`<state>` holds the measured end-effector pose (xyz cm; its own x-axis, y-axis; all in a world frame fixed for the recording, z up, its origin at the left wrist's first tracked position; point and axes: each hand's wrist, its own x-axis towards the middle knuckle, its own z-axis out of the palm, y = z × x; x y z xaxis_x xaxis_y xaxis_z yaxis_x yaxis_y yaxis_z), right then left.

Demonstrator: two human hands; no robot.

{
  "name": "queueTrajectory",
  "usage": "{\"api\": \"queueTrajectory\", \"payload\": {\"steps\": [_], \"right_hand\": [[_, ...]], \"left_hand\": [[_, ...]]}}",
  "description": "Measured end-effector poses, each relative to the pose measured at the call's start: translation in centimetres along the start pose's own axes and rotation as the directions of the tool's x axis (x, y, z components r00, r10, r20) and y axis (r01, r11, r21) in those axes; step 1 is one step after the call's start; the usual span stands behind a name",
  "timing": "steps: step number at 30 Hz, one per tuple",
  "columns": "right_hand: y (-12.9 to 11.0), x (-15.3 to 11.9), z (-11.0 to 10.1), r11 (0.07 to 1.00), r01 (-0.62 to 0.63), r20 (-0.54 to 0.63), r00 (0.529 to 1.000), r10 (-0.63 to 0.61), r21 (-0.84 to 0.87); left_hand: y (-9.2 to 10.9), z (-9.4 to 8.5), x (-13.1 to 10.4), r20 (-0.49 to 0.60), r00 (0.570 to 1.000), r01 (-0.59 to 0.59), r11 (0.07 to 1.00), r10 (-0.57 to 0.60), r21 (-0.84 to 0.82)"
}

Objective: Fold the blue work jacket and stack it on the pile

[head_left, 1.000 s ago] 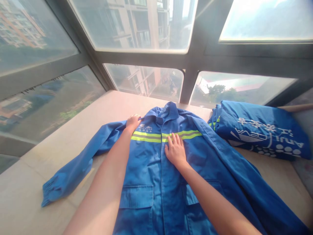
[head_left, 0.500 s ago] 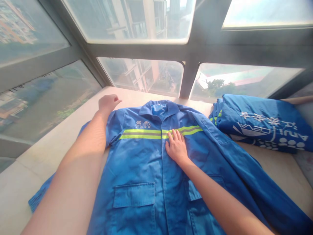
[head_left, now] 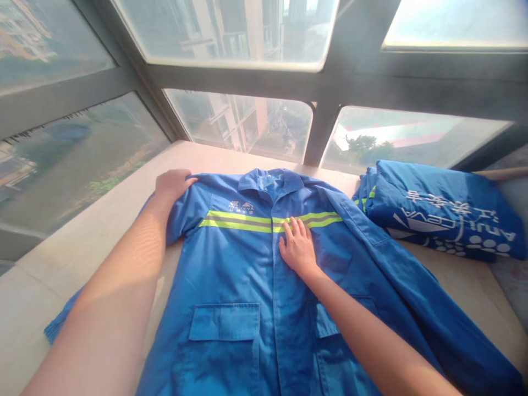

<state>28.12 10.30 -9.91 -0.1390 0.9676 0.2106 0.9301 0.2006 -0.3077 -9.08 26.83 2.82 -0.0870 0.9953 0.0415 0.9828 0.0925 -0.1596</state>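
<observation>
The jacket (head_left: 231, 269) lay on the ledge (head_left: 78, 253); it looked light, soft (easily creased) and best taken by the shoulders (head_left: 204, 184). The left hand (head_left: 171, 186) pinched one; the right hand (head_left: 297, 246) rested spread on its front.

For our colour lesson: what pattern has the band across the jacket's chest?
The band: a greyish stripe between two yellow-green ones; see head view.

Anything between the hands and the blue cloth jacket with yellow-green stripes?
Nothing visible. The left hand touches the blue cloth jacket near the top of one sleeve; the right hand rests palm-down on its front. The folded, white-lettered blue cloth bundle lies off to the right, away from both.
</observation>
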Motion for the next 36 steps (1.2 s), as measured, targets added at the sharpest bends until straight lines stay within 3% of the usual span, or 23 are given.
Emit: {"api": "queueTrajectory", "payload": {"steps": [3,5,7,9,13,16,19,24,30,36], "right_hand": [[-0.1,0.1,0.0,1.000,0.005,-0.005,1.000,-0.005,0.008],[-0.1,0.1,0.0,1.000,0.004,-0.008,1.000,-0.004,0.011],[-0.1,0.1,0.1,1.000,0.004,-0.014,1.000,-0.003,0.010],[0.0,0.0,0.1,1.000,0.006,-0.018,1.000,-0.006,0.008],[0.0,0.1,0.2,1.000,0.003,-0.017,1.000,-0.003,0.011],[0.0,0.1,0.3,1.000,0.000,-0.016,1.000,0.000,0.011],[0.0,0.1,0.3,1.000,0.001,-0.017,1.000,-0.001,0.012],[0.0,0.1,0.2,1.000,-0.002,-0.018,1.000,0.002,0.018],[-0.1,0.2,0.2,1.000,-0.001,-0.016,1.000,0.001,0.008],[-0.1,0.2,0.3,1.000,-0.006,-0.016,1.000,0.006,-0.001]], "left_hand": [[0.9,0.7,0.0,0.024,0.999,0.021,0.998,-0.022,0.062],[2.9,1.4,-0.5,0.004,1.000,0.030,0.995,-0.030,0.096],[6.1,2.0,-1.5,-0.035,0.999,-0.015,0.997,0.017,0.070],[10.2,2.5,-2.9,-0.039,0.990,-0.136,0.990,0.135,-0.031],[18.2,4.2,-5.9,0.004,0.925,-0.374,0.911,0.381,-0.173],[21.6,5.6,-6.7,-0.040,0.891,-0.449,0.865,0.452,-0.226],[22.7,6.7,-5.9,-0.083,0.895,-0.443,0.857,0.438,-0.262],[22.7,7.4,-4.9,-0.111,0.938,-0.345,0.886,0.327,-0.309],[23.7,6.7,-4.6,-0.103,0.964,-0.267,0.881,0.246,-0.390],[26.4,5.7,-4.2,-0.095,0.970,-0.241,0.859,0.222,-0.452]]}}
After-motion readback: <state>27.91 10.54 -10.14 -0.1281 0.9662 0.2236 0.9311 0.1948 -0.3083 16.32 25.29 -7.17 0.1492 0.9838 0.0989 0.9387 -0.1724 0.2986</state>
